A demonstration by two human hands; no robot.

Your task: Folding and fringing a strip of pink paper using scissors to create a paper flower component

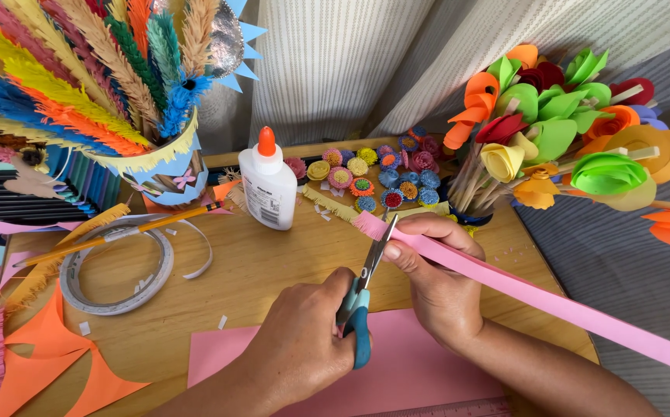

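Pink paper strip [520, 289] is pinched by the right hand [435, 278]; the left hand [304, 347] grips blue scissors [362, 297] beside a white glue bottle [267, 185] and tape ring [119, 270].

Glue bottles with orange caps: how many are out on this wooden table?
1: the white plastic glue bottle with the orange cap stands upright at the back of the wooden table, beyond the scissors. Others may be hidden behind the paper flowers.

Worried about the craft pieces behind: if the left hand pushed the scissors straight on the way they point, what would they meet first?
The left hand aims the scissors into the pink paper strip; beyond it, probably the small paper flowers.
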